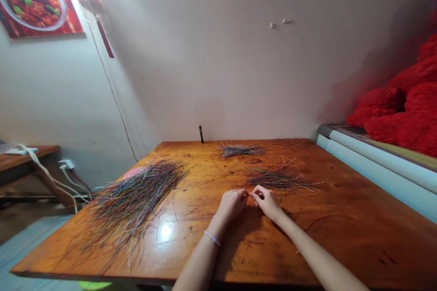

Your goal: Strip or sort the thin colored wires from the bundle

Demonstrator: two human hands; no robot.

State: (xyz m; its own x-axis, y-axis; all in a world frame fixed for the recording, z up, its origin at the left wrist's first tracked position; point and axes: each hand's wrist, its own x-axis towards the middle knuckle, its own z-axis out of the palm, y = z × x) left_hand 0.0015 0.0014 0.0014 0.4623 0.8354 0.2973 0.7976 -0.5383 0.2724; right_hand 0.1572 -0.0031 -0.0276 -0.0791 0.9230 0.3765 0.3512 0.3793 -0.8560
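The left hand (234,203) and right hand (269,203) nearly meet over the tabletop (355,236), each grip pressed together, anything pinched too fine to make out. A wire bundle (278,179) lies just beyond, a bigger wire pile (139,200) leftward.

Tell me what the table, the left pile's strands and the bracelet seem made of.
Table: wood, likely varnished glossy; knots and glare show.
Strands: probably plastic-coated wire, given many colours and stiff, splayed lines; finish unclear.
Bracelet: pale, bead-like; plastic or glass, too small to tell.

A wire heap (136,200) lies left on the table (362,223), a wire bundle (241,150) behind the right pile (276,179).
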